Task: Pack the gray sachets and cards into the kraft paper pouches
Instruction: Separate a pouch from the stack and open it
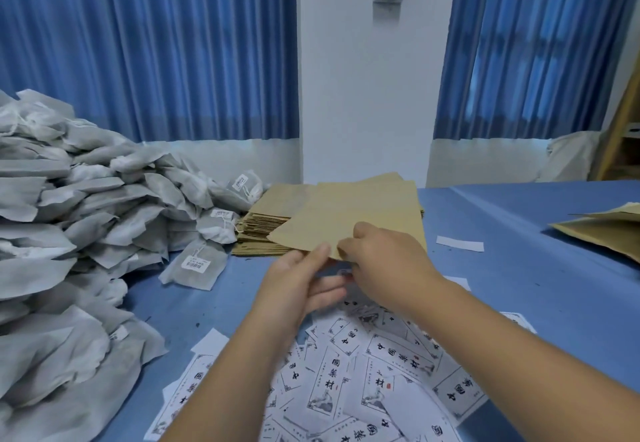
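Kraft paper pouch, probably light, thin, easily creased, pinched at its six-o'clock edge in the closed grip of left hand and right hand, best parted there.

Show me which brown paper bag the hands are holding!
The top kraft pouch, tilted over the stack; left hand and right hand pinch its near edge. Others lie untouched.

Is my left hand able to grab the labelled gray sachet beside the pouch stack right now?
Probably not yet: the left hand pinches the kraft pouch; the sachet itself lies uncovered close by, nothing between.
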### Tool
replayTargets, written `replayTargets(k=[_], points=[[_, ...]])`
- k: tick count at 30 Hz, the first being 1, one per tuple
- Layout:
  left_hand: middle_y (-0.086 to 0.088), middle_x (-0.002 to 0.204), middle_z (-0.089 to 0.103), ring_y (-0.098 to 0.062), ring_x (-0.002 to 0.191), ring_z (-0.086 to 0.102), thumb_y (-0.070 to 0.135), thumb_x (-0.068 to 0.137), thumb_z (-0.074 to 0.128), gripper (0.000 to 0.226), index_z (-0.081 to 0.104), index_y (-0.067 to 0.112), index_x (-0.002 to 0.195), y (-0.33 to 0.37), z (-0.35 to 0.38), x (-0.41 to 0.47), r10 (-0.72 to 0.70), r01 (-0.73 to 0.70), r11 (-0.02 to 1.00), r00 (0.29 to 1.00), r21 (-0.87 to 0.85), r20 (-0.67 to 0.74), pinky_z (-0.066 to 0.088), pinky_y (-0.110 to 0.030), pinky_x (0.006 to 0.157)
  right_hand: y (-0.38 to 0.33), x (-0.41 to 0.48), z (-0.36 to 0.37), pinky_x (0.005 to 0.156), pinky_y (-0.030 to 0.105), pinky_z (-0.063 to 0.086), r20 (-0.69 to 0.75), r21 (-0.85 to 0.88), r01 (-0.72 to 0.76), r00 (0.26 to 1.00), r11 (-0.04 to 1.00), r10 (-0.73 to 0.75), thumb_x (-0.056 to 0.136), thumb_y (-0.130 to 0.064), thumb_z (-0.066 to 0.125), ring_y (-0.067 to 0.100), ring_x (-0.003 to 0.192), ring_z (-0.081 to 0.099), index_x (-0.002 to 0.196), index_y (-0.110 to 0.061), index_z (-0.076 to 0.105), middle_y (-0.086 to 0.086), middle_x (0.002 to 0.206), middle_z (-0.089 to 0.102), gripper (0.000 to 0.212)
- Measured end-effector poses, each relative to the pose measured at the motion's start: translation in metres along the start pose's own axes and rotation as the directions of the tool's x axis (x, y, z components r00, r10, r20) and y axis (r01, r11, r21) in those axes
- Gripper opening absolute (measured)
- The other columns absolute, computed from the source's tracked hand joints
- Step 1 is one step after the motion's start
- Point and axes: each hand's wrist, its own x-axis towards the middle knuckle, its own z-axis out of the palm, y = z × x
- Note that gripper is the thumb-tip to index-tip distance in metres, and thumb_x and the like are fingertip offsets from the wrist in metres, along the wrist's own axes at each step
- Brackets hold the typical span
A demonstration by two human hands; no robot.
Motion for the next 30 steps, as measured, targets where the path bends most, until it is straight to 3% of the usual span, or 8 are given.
replayTargets(k=[4, 6, 9, 12, 16, 22, 26, 30], points=[[-0.017, 0.083, 0.074, -0.031, 0.071, 0.073, 0.014, 0.091, 0.057, 0.013, 0.060, 0.003, 0.096, -0.008, 0.005, 0.001, -0.001, 0.008, 0.999, 0.985, 0.040, -0.174, 0.056, -0.030, 0.055, -0.018, 0.011, 0.004, 0.046, 0.029, 0.016, -0.010, 0.110, 0.003, 1.000, 0.994, -0.002, 0.084, -0.014, 0.048, 0.024, 0.068, 0.037, 0.094, -0.022, 0.058, -0.003, 0.081, 0.034, 0.016], [-0.016, 0.074, 0.072, -0.028, 0.064, 0.071, 0.008, 0.090, 0.049, 0.011, 0.059, 0.004, 0.089, -0.007, 0.002, 0.004, 0.017, -0.019, 1.000, 0.975, -0.005, -0.221, 0.053, -0.029, 0.050, -0.023, 0.016, 0.006, 0.051, 0.030, 0.028, 0.003, 0.165, 0.019, 1.000, 0.986, -0.020, 0.083, -0.017, 0.050, 0.025, 0.072, 0.045, 0.094, -0.023, 0.058, -0.002, 0.084, 0.038, 0.014], [-0.009, 0.059, 0.064, -0.020, 0.050, 0.062, 0.000, 0.088, 0.042, 0.019, 0.053, 0.008, 0.075, -0.005, -0.006, 0.010, 0.047, -0.082, 0.989, 0.961, -0.120, -0.271, 0.050, -0.028, 0.046, -0.025, 0.028, 0.004, 0.072, 0.035, 0.047, 0.074, 0.332, 0.055, 0.994, 0.942, -0.084, 0.082, -0.025, 0.058, 0.024, 0.089, 0.055, 0.102, -0.024, 0.058, 0.000, 0.093, 0.047, 0.020], [-0.010, 0.070, 0.068, -0.017, 0.055, 0.063, 0.001, 0.093, 0.047, 0.012, 0.059, 0.002, 0.090, -0.004, -0.011, 0.014, 0.066, -0.133, 0.951, 0.969, -0.280, -0.237, 0.052, -0.028, 0.050, -0.022, 0.042, -0.004, 0.085, 0.034, 0.046, 0.133, 0.394, 0.061, 0.983, 0.917, -0.123, 0.079, -0.038, 0.068, 0.017, 0.098, 0.051, 0.117, -0.033, 0.059, -0.002, 0.104, 0.048, 0.039], [-0.015, 0.090, 0.072, -0.021, 0.077, 0.071, 0.018, 0.097, 0.054, 0.017, 0.061, 0.002, 0.100, -0.004, -0.016, 0.017, 0.113, -0.166, 0.877, 0.983, -0.452, -0.141, 0.057, -0.031, 0.064, -0.016, 0.055, -0.014, 0.081, 0.026, 0.042, 0.139, 0.482, 0.046, 0.982, 0.875, -0.128, 0.079, -0.043, 0.070, 0.011, 0.096, 0.052, 0.115, -0.037, 0.065, -0.005, 0.103, 0.054, 0.037], [-0.017, 0.104, 0.072, -0.023, 0.097, 0.071, 0.019, 0.089, 0.061, 0.019, 0.064, 0.003, 0.100, -0.004, -0.014, 0.015, 0.149, -0.178, 0.877, 0.984, -0.447, -0.100, 0.058, -0.029, 0.075, -0.006, 0.057, -0.009, 0.072, 0.009, 0.046, 0.089, 0.653, 0.019, 0.991, 0.757, -0.102, 0.078, -0.037, 0.073, -0.007, 0.084, 0.060, 0.095, -0.039, 0.072, -0.016, 0.090, 0.066, 0.017], [-0.015, 0.099, 0.074, -0.021, 0.092, 0.072, 0.013, 0.091, 0.061, 0.011, 0.067, 0.004, 0.094, -0.004, -0.013, 0.015, 0.123, -0.171, 0.895, 0.982, -0.413, -0.140, 0.058, -0.028, 0.074, 0.001, 0.057, -0.006, 0.076, 0.012, 0.048, 0.115, 0.735, -0.012, 0.987, 0.678, -0.108, 0.076, -0.038, 0.075, -0.004, 0.082, 0.063, 0.088, -0.042, 0.072, -0.014, 0.089, 0.069, 0.014], [-0.011, 0.075, 0.071, -0.017, 0.074, 0.072, 0.006, 0.093, 0.060, 0.008, 0.063, 0.002, 0.086, -0.004, -0.013, 0.016, 0.087, -0.155, 0.944, 0.969, -0.291, -0.233, 0.058, -0.027, 0.071, -0.001, 0.055, -0.007, 0.073, 0.021, 0.051, 0.068, 0.689, -0.015, 0.997, 0.724, -0.044, 0.077, -0.030, 0.071, -0.002, 0.076, 0.063, 0.083, -0.029, 0.076, -0.015, 0.077, 0.071, 0.008]])
